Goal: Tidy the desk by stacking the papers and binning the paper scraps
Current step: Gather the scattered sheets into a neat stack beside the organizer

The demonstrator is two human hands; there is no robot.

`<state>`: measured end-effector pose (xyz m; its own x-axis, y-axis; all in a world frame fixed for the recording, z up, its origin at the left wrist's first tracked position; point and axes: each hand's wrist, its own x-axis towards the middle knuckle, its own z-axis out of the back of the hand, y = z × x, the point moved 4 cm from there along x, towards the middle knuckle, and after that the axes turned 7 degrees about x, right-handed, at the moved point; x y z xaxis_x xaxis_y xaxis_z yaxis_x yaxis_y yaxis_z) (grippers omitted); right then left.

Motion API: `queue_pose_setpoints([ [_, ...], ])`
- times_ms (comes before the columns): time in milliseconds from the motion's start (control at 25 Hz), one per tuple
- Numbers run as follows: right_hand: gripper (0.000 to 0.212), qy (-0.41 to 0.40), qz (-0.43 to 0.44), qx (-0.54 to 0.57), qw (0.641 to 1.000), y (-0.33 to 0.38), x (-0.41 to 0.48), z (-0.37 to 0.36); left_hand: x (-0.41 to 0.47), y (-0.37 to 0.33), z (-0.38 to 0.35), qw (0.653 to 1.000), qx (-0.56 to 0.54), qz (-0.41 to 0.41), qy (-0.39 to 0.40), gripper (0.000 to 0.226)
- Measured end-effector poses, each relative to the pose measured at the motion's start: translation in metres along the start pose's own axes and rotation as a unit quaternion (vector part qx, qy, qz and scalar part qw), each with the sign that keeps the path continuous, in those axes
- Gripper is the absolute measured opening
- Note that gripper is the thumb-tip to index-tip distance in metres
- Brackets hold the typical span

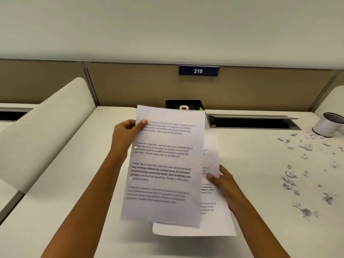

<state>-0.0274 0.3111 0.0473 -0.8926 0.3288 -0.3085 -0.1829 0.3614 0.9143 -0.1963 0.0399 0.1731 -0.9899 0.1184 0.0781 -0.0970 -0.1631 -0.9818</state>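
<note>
The left hand (128, 131) grasps a printed sheet (163, 164) by its far left edge, the thumb pressed on the printed face and the other fingers curled behind it. This sheet is lifted off the surface (74, 183), blurred, and covers most of a second printed sheet (214, 220). The second sheet sticks out to the right and near side. The right hand (223, 181) holds its right edge, thumb lying on top and the remaining fingers hidden beneath the paper, so that grip is a light pinch. Whether the second sheet touches the surface cannot be told. Torn paper scraps (290, 179) lie scattered on the right part of the surface, well apart from both hands. Beyond them at the far right stands a small white bin (327, 125) with a dark inside
</note>
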Motion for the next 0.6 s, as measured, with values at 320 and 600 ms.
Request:
queue_pose_setpoints([
  [320,0.042,0.06,0.059,-0.022,0.996,0.033,-0.028,-0.027,-0.032,0.042,-0.028,0.988,-0.018,0.153,0.031,0.041],
  [600,0.026,0.088,0.086,-0.12,0.985,0.03,-0.048,-0.059,-0.07,0.047,-0.036,0.991,0.014,0.131,-0.005,0.042],
])
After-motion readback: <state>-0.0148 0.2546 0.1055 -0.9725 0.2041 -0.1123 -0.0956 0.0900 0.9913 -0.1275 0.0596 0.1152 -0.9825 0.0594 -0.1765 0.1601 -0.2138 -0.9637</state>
